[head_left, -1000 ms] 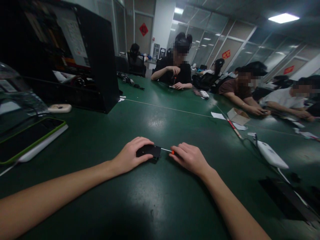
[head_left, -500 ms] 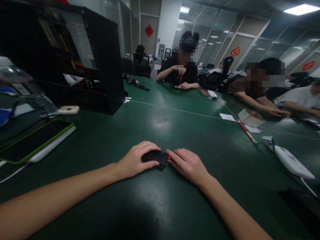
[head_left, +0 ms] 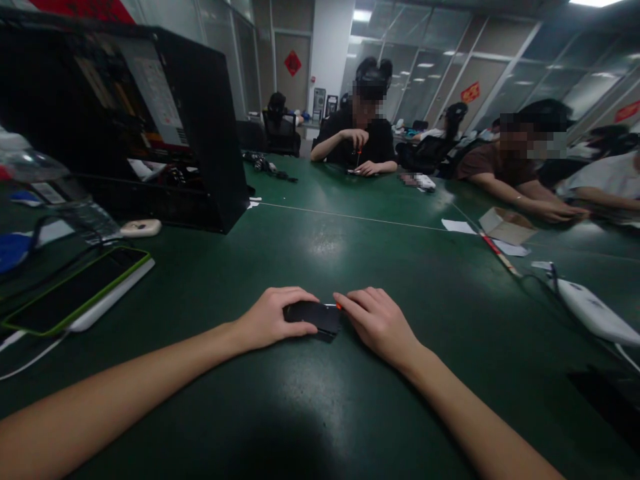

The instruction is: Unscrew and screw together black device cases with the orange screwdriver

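A small flat black device lies on the green table in front of me. My left hand covers its left end and grips it. My right hand is closed on a thin screwdriver with an orange collar. The screwdriver's tip sits at the device's right edge; most of its shaft is hidden behind the device and my fingers.
A black open computer case stands at the back left, with a green-edged phone on a white pad nearer me. A white device, a cardboard box and a red pencil lie to the right. Several people sit across the table.
My right hand has moved left, bringing the screwdriver up to the black device so its bare shaft no longer shows. My left hand stays on the device.
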`<state>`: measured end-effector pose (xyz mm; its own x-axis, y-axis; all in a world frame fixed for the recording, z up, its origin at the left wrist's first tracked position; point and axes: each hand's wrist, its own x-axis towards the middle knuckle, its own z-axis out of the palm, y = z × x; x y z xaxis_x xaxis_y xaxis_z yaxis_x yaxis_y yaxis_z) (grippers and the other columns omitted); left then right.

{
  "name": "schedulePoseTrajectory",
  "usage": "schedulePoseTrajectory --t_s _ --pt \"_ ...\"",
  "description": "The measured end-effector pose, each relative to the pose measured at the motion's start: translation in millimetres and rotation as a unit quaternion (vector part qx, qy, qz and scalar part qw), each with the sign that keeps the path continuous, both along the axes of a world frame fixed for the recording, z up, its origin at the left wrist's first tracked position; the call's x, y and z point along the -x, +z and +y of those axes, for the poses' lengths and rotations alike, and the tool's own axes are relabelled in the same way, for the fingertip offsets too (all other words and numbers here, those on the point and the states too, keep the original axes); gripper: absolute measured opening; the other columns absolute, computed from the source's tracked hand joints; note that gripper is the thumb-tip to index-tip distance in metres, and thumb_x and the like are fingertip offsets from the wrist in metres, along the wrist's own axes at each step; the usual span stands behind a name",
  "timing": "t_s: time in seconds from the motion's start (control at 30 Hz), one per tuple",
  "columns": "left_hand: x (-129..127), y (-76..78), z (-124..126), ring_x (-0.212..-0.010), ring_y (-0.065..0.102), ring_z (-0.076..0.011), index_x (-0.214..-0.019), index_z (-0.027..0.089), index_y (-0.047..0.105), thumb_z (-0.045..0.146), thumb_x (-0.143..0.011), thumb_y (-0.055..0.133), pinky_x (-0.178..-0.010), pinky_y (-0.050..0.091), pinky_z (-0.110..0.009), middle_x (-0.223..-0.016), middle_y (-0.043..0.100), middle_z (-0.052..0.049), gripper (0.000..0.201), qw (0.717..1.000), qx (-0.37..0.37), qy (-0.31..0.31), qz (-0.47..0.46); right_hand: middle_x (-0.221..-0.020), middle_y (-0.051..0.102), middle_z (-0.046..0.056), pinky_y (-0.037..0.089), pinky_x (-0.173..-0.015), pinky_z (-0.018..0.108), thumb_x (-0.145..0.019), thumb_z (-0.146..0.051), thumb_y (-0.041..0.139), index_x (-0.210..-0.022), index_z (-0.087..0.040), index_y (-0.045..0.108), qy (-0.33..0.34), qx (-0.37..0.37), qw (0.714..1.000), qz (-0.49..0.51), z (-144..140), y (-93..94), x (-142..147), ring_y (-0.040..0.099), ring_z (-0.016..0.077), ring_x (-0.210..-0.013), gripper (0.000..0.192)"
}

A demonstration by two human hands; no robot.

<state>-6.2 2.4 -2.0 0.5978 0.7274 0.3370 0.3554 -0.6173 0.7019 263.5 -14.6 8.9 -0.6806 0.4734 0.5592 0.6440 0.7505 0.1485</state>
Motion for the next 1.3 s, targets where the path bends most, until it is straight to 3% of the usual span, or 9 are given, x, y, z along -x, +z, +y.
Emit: schedulePoseTrajectory --t_s 0.17,0.43,0.5,0.67,0.83,0.93,1.03,1.13,1.3 --pt "-0.6 -0.3 -1.7 -0.100 0.070 -0.0242 -0.119 0.018 0.070 0.044 -0.087 0.078 -0.089 0.050 -0.034 -0.112 0.075 -0.008 0.042 1.000 -0.006 0.006 -0.004 -0.098 0.073 0.009 0.052 -0.073 0.030 -0.101 -0.023 0.054 -0.126 -0.012 0.067 -0.007 0.064 0.998 0.021 -1.9 -2.2 2.4 0.061 0.0175 -0.081 0.030" --pt "-0.1 -2.5 -2.1 -0.102 0.070 -0.0237 -0.120 0.018 0.069 0.042 -0.087 0.077 -0.091 0.051 -0.034 -0.114 0.074 -0.009 0.041 0.999 -0.039 0.008 -0.010 -0.096 0.074 0.009 0.050 -0.067 0.032 -0.097 -0.013 0.055 -0.123 -0.013 0.069 -0.004 -0.043 0.999 0.004 0.2 -2.1 5.7 0.058 0.0191 -0.076 0.030" --pt "0.2 -2.5 -2.1 -0.102 0.070 -0.0237 -0.121 0.019 0.069 0.041 -0.087 0.077 -0.091 0.051 -0.034 -0.114 0.074 -0.009 0.041 0.999 -0.042 0.005 -0.007 -0.099 0.074 0.010 0.052 -0.070 0.032 -0.099 -0.015 0.052 -0.125 -0.013 0.068 -0.002 -0.005 1.000 0.008 0.5 -4.6 6.7 0.060 0.0195 -0.079 0.031" --pt "-0.6 0.9 -3.3 -0.105 0.069 -0.0233 -0.122 0.020 0.068 0.039 -0.088 0.077 -0.093 0.050 -0.033 -0.116 0.073 -0.008 0.039 0.999 -0.039 -0.013 -0.006 -0.105 0.071 0.010 0.056 -0.079 0.030 -0.103 -0.022 0.046 -0.138 -0.014 0.058 0.010 0.194 0.980 0.035 0.2 -12.0 4.0 0.066 0.0182 -0.090 0.038" --pt "-1.6 4.5 -4.2 -0.103 0.069 -0.0237 -0.115 0.019 0.071 0.039 -0.086 0.078 -0.093 0.049 -0.034 -0.113 0.074 -0.008 0.036 1.000 0.006 -0.003 -0.019 -0.105 0.072 0.010 0.056 -0.083 0.036 -0.102 -0.026 0.047 -0.128 -0.017 0.064 -0.021 0.221 0.974 0.049 0.9 -10.9 1.4 0.066 0.0212 -0.093 0.032" --pt "-0.8 2.7 0.1 -0.101 0.068 -0.0244 -0.111 0.020 0.074 0.042 -0.086 0.076 -0.092 0.049 -0.035 -0.109 0.075 -0.007 0.033 0.993 0.087 0.047 -0.064 -0.106 0.072 0.009 0.055 -0.086 0.037 -0.100 -0.025 0.051 -0.122 -0.018 0.066 -0.047 0.237 0.967 0.076 4.0 -10.0 -0.8 0.066 0.0215 -0.096 0.027" --pt "-1.0 -1.4 8.4 -0.089 0.068 -0.0232 -0.104 0.017 0.075 0.054 -0.088 0.071 -0.083 0.051 -0.032 -0.093 0.076 -0.007 0.040 0.957 0.206 0.099 -0.180 -0.105 0.072 0.008 0.055 -0.087 0.039 -0.098 -0.023 0.056 -0.120 -0.019 0.065 -0.077 0.246 0.960 0.105 7.9 -11.1 -3.9 0.066 0.0223 -0.097 0.025" --pt "-3.0 -3.6 15.7 -0.074 0.065 -0.0191 -0.085 0.011 0.074 0.069 -0.087 0.063 -0.073 0.051 -0.028 -0.075 0.071 -0.008 0.059 0.888 0.299 0.120 -0.329 -0.109 0.070 0.009 0.056 -0.091 0.040 -0.097 -0.024 0.058 -0.121 -0.019 0.063 -0.080 0.262 0.953 0.129 10.1 -11.9 -5.3 0.066 0.0221 -0.101 0.025" --pt "-4.1 -1.6 20.9 -0.052 0.052 -0.0117 -0.102 0.006 0.073 0.058 -0.099 0.053 -0.058 0.046 -0.023 -0.063 0.064 -0.005 0.056 0.797 0.399 0.115 -0.438 -0.118 0.066 0.010 0.056 -0.095 0.041 -0.098 -0.023 0.056 -0.125 -0.021 0.061 -0.039 0.274 0.953 0.119 7.9 -9.0 -2.9 0.063 0.0219 -0.109 0.028"
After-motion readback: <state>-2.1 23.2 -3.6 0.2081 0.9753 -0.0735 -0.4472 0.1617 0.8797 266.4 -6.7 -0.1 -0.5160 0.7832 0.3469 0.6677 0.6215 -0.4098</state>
